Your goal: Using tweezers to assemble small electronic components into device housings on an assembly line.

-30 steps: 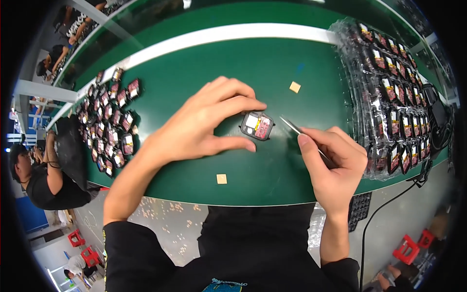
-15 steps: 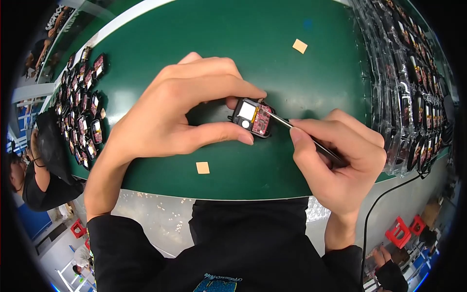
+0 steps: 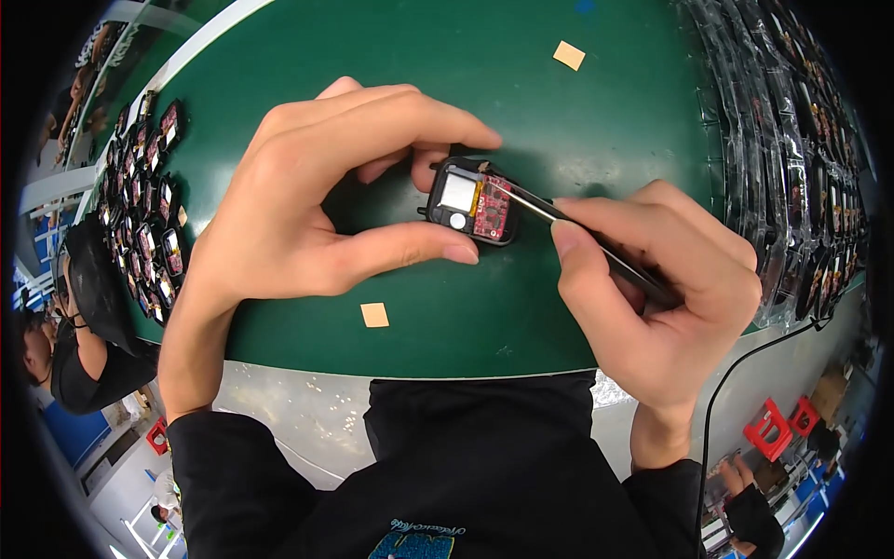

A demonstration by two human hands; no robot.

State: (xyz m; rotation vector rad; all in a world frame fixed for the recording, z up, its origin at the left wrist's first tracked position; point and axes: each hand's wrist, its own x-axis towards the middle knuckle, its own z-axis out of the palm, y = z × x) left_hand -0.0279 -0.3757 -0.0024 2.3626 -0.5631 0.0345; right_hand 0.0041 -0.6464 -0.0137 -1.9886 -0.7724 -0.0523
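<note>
A small black-cased electronic device (image 3: 449, 220) sits with its inside showing: a red circuit board, a white rectangular part, a white round spot and a yellow strip. My left hand (image 3: 307, 200) curves round its left side, thumb at the lower edge and another finger at the upper left corner. The index fingertip is lifted just above the top edge. In my right hand (image 3: 656, 298), thumb and fingers pinch a pair of tweezers (image 3: 538, 205) with a silver tip and dark handle. Their tip is at the upper part of the red board.
The green tabletop (image 3: 559, 307) bears a beige square (image 3: 374, 315) near me and another beige square (image 3: 569, 56) farther off. Many similar devices (image 3: 149, 205) lie at the left. Stacked clear plastic trays (image 3: 764, 140) of devices stand at the right, a black cable (image 3: 722, 391) below.
My left index fingertip has come away from the device's top edge. The device has shifted slightly left and up in view. The tweezers' tip stays on the board.
</note>
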